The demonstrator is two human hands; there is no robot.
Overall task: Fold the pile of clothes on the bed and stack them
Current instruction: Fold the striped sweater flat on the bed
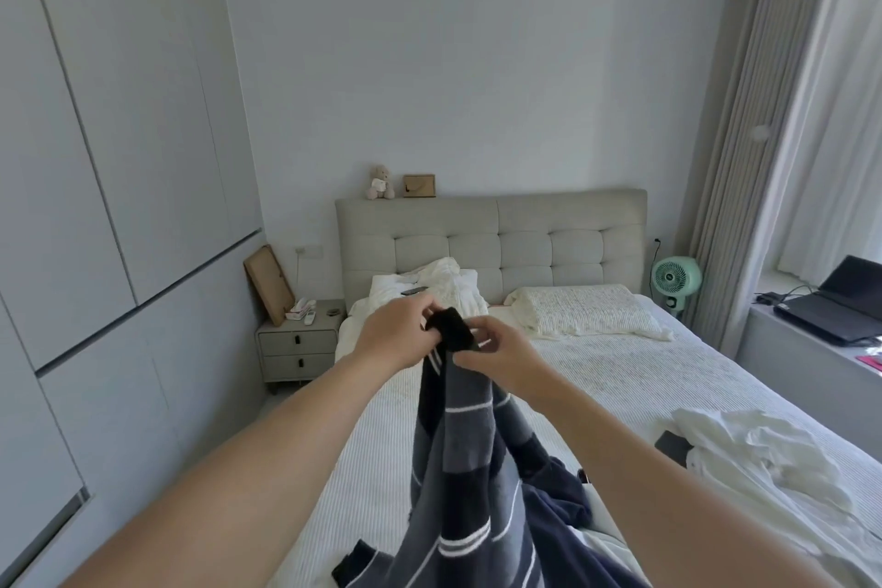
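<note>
A dark striped sweater (pixel 470 454), grey and navy with thin white bands, hangs in the air over the bed (pixel 620 377). My left hand (pixel 398 332) grips its black top edge from the left. My right hand (pixel 498 356) pinches the same edge from the right, fingers curled. The sweater's lower part trails down onto a navy garment (pixel 558 506) lying on the bed near me. A heap of white clothes (pixel 763 458) lies on the right side of the bed.
Two pillows and white bedding (pixel 587 310) sit by the padded headboard (pixel 491 234). A nightstand (pixel 298 339) stands left of the bed and wardrobe doors (pixel 110 158) line the left wall. A green fan (pixel 675 279) and a laptop (pixel 840 301) are at the right.
</note>
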